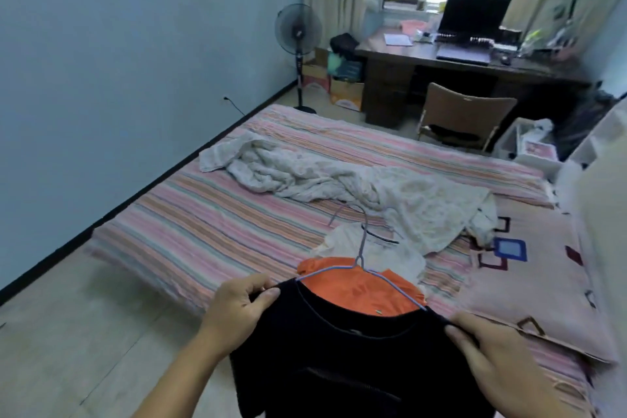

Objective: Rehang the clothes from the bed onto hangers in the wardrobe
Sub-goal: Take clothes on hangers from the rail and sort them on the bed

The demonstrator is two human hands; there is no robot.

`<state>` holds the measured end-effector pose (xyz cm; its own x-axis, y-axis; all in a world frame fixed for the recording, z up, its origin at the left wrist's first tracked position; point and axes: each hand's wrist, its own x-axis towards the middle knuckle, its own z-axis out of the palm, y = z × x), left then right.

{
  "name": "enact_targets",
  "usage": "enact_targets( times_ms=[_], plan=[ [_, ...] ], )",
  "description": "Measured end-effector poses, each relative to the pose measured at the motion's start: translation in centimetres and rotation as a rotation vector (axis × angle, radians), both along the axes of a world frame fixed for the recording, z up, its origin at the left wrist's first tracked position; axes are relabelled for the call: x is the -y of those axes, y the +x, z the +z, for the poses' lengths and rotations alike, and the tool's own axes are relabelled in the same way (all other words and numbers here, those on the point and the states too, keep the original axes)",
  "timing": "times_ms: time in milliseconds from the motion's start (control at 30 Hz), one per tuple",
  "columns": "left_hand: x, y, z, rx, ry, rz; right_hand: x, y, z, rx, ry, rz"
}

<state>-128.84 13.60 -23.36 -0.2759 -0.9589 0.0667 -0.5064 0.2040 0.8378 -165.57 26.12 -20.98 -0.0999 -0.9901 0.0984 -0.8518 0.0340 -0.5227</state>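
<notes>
Both hands hold up a black shirt by its shoulders, and the garment hangs between them and downward out of view; the left hand pinches the left shoulder seam, thumb on top and fingers curled under the cloth; the right hand grips the right shoulder, fingers folded over the fabric. A pale blue wire hanger sits inside the neckline — its 2 arms run out toward each hand and its hook rises just above and between them.

Just beyond the hands, on the striped bed, lies an orange garment, touching the shirt's collar line from behind; past that, a white garment with another hanger's hook showing at its far edge; farther still, a crumpled pale sheet spreads across the mattress. To the right of the right hand lies a pink pillow with square patterns.

Well beyond the hands stand a dark desk with a laptop, a brown chair and a standing fan; the blue wall runs along the left — the wardrobe cannot be made out.
</notes>
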Motion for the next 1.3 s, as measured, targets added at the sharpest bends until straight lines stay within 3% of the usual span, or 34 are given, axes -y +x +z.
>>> enact_targets(
  times_ms=[267,567,667,767,933,1033,1100,1300],
  plan=[
    [8.9,-9.7,-9.5,0.285,0.231,-0.138,4.7,-6.4,-10.4,0.054,0.230,-0.176],
    [20.3,-19.7,-19.2,0.390,0.247,0.048,19.1,-13.1,-20.3,0.064,0.437,-0.338],
    [23.9,-22.9,-23.1,0.625,0.153,0.063,23.9,-15.3,-24.1,-0.013,0.472,-0.353],
    [26.4,-25.9,-26.7,0.834,0.176,0.063,27.6,-16.9,-28.1,-0.130,0.540,-0.380],
    [30.0,-29.6,-32.8,0.714,0.382,0.128,31.9,-19.3,-35.1,-0.012,0.650,-0.439],
    [31.6,-30.5,-37.3,0.500,0.520,0.130,33.7,-20.4,-39.1,-0.010,0.697,-0.437],
    [32.1,-31.0,-40.0,0.439,0.614,0.051,34.8,-21.0,-41.8,0.007,0.730,-0.440],
    [31.7,-32.7,-44.7,0.505,0.769,-0.249,37.6,-21.4,-46.7,0.066,0.859,-0.408]
  ],
)
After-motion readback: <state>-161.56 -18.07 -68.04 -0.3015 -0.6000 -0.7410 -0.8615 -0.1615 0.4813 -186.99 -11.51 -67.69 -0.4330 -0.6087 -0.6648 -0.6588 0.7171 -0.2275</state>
